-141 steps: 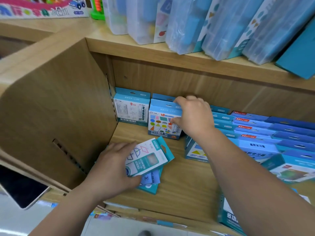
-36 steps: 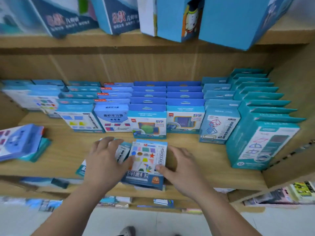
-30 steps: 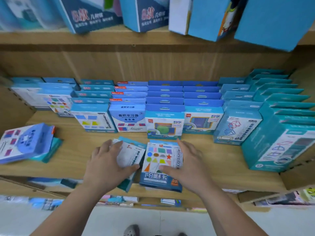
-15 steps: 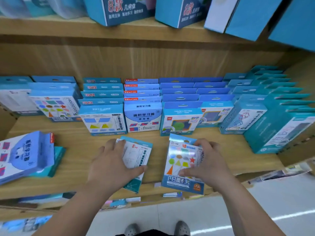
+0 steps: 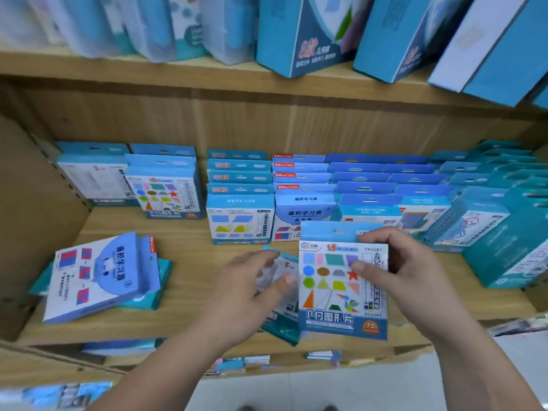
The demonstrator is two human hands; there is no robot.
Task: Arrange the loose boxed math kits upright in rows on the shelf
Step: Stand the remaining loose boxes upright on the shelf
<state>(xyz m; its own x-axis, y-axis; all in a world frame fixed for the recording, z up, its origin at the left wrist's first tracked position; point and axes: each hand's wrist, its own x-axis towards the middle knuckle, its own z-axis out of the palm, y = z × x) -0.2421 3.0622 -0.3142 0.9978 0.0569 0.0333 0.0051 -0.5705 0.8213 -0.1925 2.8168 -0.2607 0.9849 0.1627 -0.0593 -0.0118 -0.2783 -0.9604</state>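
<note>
Left hand (image 5: pixel 249 289), right hand (image 5: pixel 400 277): curled grip.

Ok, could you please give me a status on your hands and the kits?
Right hand grips the shapes kit, tilted up. Left hand holds the white kit beside it. Flat stack at left, not yet upright.

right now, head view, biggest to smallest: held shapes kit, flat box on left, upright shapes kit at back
held shapes kit and flat box: too alike to rank
upright shapes kit: smallest, farther back
</note>
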